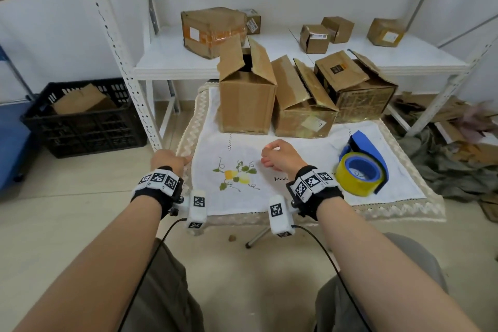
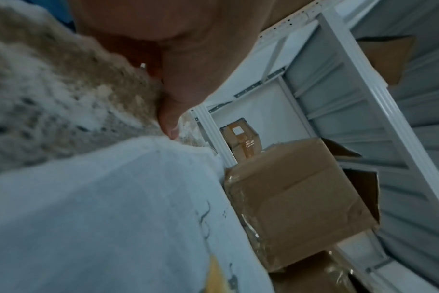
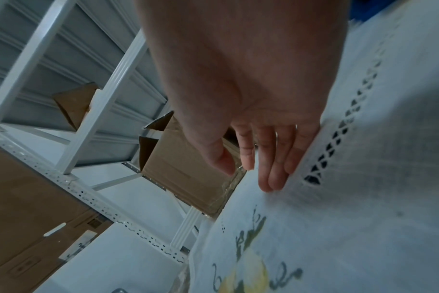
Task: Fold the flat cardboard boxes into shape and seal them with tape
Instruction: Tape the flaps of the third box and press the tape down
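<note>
Three brown cardboard boxes stand at the far end of a small table with their top flaps loose: a tall one (image 1: 246, 105), a middle one (image 1: 301, 113) and a right one (image 1: 361, 91). A blue tape dispenser (image 1: 362, 167) with a yellow roll lies on the white embroidered cloth (image 1: 310, 148) at the right. My left hand (image 1: 171, 160) grips the cloth's lace border at the table's left edge, with the thumb (image 2: 178, 89) pressed on the lace. My right hand (image 1: 280, 155) rests edge-down on the cloth in front of the boxes, with its fingers (image 3: 273, 174) straight and holding nothing.
A black crate (image 1: 83, 116) with cardboard stands on the floor at the left. Behind the table, a white metal shelf (image 1: 167, 62) carries several taped boxes. Flattened cardboard and crumpled fabric (image 1: 444, 148) lie on the floor at the right.
</note>
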Motion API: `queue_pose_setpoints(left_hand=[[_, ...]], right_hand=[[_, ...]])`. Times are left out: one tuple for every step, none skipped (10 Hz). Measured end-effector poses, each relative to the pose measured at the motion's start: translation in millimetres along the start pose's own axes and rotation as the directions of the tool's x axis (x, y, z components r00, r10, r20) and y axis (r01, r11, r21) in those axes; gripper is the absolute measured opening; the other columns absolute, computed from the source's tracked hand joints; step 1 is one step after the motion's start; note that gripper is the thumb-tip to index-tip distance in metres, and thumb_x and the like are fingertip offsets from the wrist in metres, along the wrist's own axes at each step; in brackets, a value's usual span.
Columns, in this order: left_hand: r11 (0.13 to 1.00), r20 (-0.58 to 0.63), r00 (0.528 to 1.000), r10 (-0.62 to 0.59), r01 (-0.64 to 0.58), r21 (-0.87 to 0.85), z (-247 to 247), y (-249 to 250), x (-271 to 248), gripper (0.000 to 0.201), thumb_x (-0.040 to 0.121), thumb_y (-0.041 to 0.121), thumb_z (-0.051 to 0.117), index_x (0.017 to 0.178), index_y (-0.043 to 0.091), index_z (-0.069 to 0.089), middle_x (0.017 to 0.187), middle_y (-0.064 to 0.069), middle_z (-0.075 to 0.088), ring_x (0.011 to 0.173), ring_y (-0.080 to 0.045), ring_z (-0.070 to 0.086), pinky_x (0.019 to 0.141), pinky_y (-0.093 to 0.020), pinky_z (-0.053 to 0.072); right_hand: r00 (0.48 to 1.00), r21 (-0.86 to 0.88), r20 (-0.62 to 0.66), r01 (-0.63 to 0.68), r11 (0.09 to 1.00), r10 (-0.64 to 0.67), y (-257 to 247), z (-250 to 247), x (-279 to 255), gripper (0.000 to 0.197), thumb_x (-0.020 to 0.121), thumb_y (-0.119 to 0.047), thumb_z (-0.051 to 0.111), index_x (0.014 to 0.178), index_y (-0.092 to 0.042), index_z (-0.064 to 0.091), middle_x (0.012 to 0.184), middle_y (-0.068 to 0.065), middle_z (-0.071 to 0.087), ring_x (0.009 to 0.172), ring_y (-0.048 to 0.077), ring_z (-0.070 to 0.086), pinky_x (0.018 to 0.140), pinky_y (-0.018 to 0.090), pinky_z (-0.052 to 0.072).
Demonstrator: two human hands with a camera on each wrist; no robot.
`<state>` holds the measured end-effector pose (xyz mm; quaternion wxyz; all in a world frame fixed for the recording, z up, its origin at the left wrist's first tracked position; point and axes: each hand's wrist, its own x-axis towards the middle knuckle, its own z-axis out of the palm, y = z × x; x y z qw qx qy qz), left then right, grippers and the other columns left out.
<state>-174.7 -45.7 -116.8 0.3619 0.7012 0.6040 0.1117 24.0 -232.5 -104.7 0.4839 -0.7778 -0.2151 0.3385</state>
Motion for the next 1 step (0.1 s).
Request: queue_pose_setpoints(left_hand=[[1.0, -0.06, 0.998, 0.003, -0.005, -0.025, -2.4, 1.9, -0.2, 0.045, 0.087, 0.027, 0.08, 0.065, 0.004, 0.047, 0.066, -0.007, 0.048, 0.057, -0.019, 0.042, 0.064, -0.034, 0.038]], right_hand=[[0.999, 0.016, 0.043, -0.003, 1.0, 0.003, 0.2, -4.4, -4.1, 0.012, 0.095, -0.018, 0.061, 0.103, -0.015, 0.054, 0.085, 0.007, 0.069, 0.076, 0.018, 0.062, 0.071, 0.028, 0.047]])
